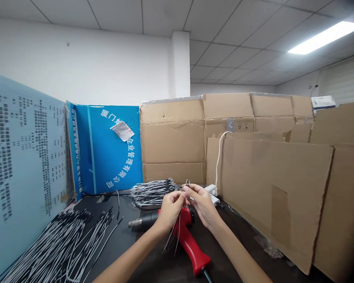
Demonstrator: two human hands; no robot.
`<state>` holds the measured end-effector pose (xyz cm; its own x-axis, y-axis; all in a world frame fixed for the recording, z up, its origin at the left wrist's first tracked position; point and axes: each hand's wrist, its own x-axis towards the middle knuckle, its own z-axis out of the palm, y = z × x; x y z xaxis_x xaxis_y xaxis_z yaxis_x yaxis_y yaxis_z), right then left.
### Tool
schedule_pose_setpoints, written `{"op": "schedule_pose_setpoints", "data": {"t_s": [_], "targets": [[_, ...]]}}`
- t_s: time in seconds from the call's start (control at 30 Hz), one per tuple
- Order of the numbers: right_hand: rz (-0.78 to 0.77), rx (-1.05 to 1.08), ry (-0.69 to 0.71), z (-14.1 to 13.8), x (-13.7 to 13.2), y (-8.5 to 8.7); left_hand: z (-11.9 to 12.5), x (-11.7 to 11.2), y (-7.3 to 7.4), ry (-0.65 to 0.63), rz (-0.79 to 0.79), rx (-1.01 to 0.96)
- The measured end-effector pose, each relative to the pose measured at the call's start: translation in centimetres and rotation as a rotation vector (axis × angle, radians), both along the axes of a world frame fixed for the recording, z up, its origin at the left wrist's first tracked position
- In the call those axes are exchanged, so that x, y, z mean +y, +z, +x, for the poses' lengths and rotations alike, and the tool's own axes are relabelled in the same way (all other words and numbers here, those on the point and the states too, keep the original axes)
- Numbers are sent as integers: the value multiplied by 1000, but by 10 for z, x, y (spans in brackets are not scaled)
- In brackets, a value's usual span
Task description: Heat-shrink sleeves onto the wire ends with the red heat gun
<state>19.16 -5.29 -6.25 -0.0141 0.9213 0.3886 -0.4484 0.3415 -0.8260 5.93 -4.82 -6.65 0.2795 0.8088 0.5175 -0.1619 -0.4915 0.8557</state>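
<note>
Our left hand (170,210) and right hand (203,206) pinch black-and-white wires (179,232) between closed fingers (185,189). We hold them raised, ends up, clear of the red heat gun (188,243) below.

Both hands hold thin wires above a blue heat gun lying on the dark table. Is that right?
No: the head view shows the heat gun is red and black, not blue. Otherwise as stated: left hand and right hand hold thin wires above it, on the dark table.
</note>
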Motion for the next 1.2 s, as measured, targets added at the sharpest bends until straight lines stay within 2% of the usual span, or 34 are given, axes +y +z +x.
{"op": "schedule_pose_setpoints", "data": {"t_s": [0.17,0.33,0.43,0.57,0.73,0.87,0.93,0.97,1.03,1.1,1.13,1.2], "targets": [[12,-15,-39,3,4,-1,-1,-1,3,-7,40,38],[-24,31,-20,3,1,1,2,-3,1,-39,-83,-7],[-45,34,-37,5,1,0,4,-2,-1,1,-109,-18],[-84,27,-53,5,6,-5,6,-2,-1,96,-32,-45],[-137,42,-2,-2,7,-12,11,-9,-2,184,-14,-83],[-143,45,-12,-4,4,-13,3,-22,1,153,-25,13],[-163,53,10,-3,3,-12,-17,-26,7,149,1,147],[-179,66,15,-2,2,-11,-34,-27,10,197,21,223],[-206,100,14,1,3,-9,-79,-24,17,417,46,301],[-220,124,16,2,3,-8,-137,-17,22,750,-9,489],[-225,131,26,3,4,-8,-167,-13,23,837,-47,529],[-239,145,46,3,4,-8,-223,-4,21,932,-159,647]]}}
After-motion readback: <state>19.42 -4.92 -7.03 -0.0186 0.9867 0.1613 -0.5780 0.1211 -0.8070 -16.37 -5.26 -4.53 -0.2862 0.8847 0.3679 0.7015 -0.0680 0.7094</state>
